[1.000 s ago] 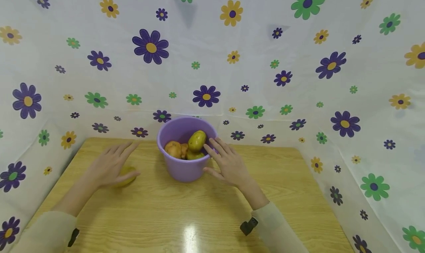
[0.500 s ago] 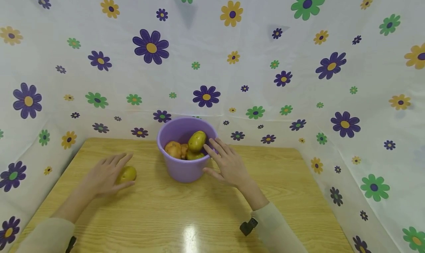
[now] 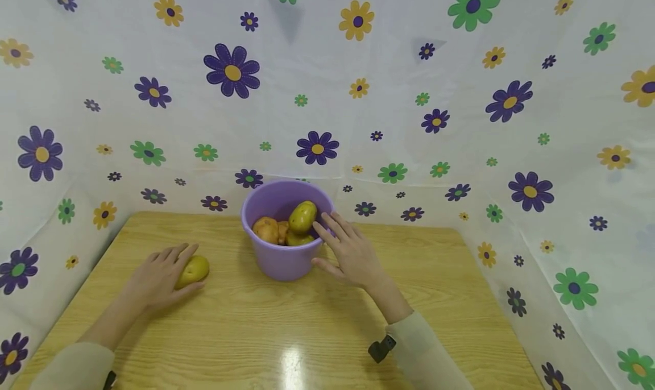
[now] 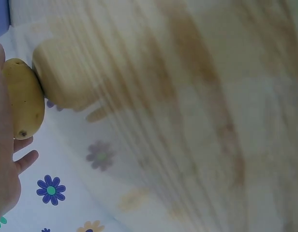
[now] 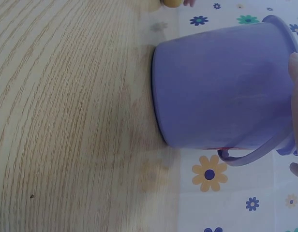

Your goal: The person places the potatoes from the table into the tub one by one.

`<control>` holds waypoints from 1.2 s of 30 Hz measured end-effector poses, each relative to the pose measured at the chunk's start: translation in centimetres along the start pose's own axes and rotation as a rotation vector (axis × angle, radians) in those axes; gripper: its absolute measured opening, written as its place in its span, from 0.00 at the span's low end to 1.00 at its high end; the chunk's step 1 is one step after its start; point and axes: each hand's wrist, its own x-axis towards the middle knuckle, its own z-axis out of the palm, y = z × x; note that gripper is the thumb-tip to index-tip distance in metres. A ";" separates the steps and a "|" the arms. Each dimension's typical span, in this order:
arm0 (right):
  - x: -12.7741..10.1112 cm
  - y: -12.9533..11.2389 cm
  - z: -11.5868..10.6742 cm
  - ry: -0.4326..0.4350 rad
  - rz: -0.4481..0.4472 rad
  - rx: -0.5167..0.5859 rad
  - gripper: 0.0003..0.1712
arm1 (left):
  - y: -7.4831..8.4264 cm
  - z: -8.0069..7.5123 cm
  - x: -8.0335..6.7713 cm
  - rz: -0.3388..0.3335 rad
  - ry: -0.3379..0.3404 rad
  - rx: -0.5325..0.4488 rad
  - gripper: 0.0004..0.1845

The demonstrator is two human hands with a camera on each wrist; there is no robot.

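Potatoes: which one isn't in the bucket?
The yellow potato on the wooden table, touched by the left hand; the others sit inside the purple bucket.

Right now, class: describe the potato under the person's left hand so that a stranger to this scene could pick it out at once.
Start at the wooden table and find the purple bucket near its far edge. To the bucket's left, the left hand rests on a yellowish potato. It is the only potato lying on the tabletop; the others are piled inside the bucket.
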 end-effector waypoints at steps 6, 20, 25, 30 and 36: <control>0.1 0.1 0.0 -0.004 -0.003 0.004 0.50 | -0.2 0.6 -0.4 -0.020 0.016 -0.004 0.50; 0.0 0.0 0.0 -0.004 0.001 0.010 0.50 | -0.5 1.5 -0.7 0.008 0.092 0.029 0.49; 0.0 0.0 0.0 0.000 -0.005 0.011 0.50 | -0.4 1.4 -0.7 0.010 0.081 0.046 0.48; 0.0 0.0 0.1 0.004 -0.005 0.017 0.49 | -0.4 1.3 -0.7 0.020 0.077 0.064 0.47; 0.0 0.0 0.1 0.004 -0.003 0.007 0.50 | -0.4 1.2 -0.5 0.027 0.087 0.070 0.45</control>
